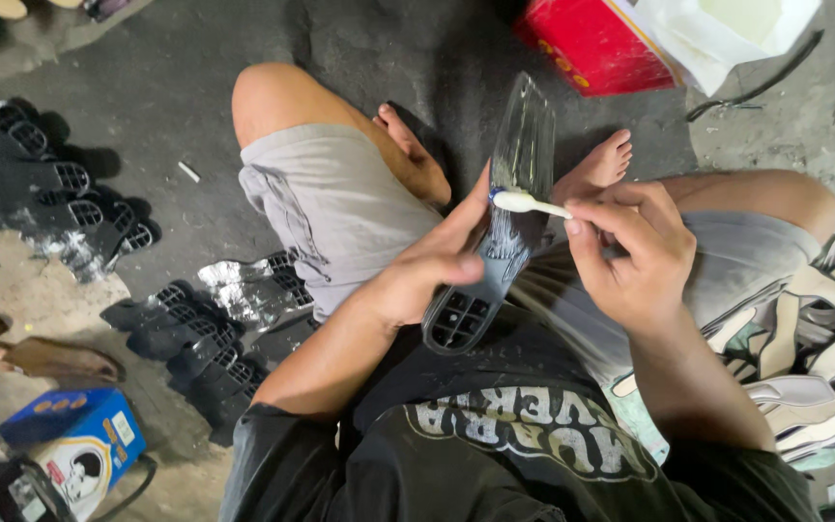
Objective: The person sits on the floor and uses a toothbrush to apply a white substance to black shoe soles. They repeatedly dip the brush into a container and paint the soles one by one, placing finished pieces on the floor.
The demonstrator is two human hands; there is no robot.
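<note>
Floor left: black shoe soles [60,198] lie in overlapping rows on the grey concrete floor [176,77], some glistening wet; a second cluster of black soles [210,338] sits nearer the person's thigh; a blue box [74,440] stands at the lower left.
Left hand: the left hand [427,275] is curled shut around the black sole [509,203], thumb across the near face, fingers hidden behind it, gripping it near the heel end.
Left arm: forearm rises from the lower middle, bent at the elbow, wrist turned inward over the lap.
Black sole: held off the floor above the lap between both hands, tilted, its gridded heel low toward the body and its toe pointing up and away; the upper face shines wet.
Brush: a white brush [526,202] lies with its head on the middle of the sole's face.
Right hand: the right hand [630,256] pinches the brush handle between thumb and bent fingers, the rest of the fingers folded in.
Right arm: forearm comes in from the lower right, wrist cocked toward the sole.
Floor right: pale cut insole pieces [809,362] are heaped beside the right knee; a red box [596,43] stands at the top.
</note>
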